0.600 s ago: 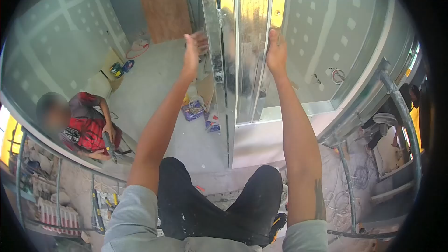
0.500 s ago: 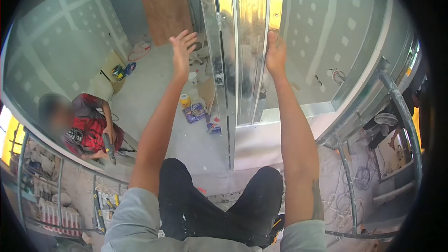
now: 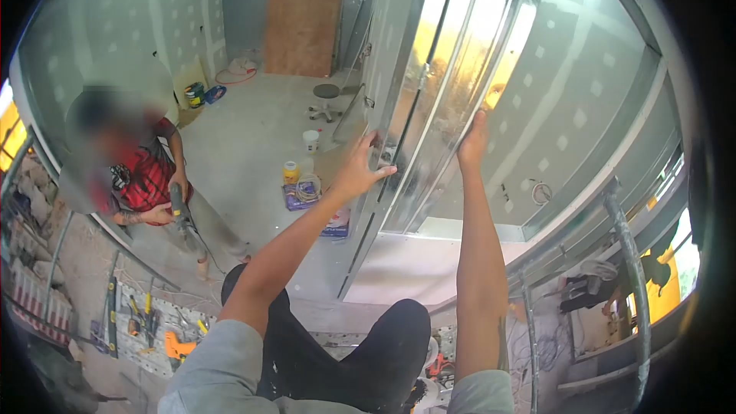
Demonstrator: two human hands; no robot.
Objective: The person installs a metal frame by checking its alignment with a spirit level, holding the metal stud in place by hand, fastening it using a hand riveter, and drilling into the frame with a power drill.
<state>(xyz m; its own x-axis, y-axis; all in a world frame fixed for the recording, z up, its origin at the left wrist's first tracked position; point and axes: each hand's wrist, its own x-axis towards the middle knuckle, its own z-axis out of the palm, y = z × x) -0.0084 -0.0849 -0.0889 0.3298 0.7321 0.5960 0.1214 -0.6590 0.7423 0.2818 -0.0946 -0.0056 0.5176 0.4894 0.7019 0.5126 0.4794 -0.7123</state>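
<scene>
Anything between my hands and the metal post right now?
Nothing visible stands in the way. The right hand is at the metal post's right edge. The left hand is open by its left side, thumb toward it; whether it touches is unclear.

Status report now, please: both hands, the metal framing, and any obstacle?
Right hand at right edge of metal framing. Left hand open by its left side, contact unclear. Co-worker with drill at left, clear of both hands.
</scene>
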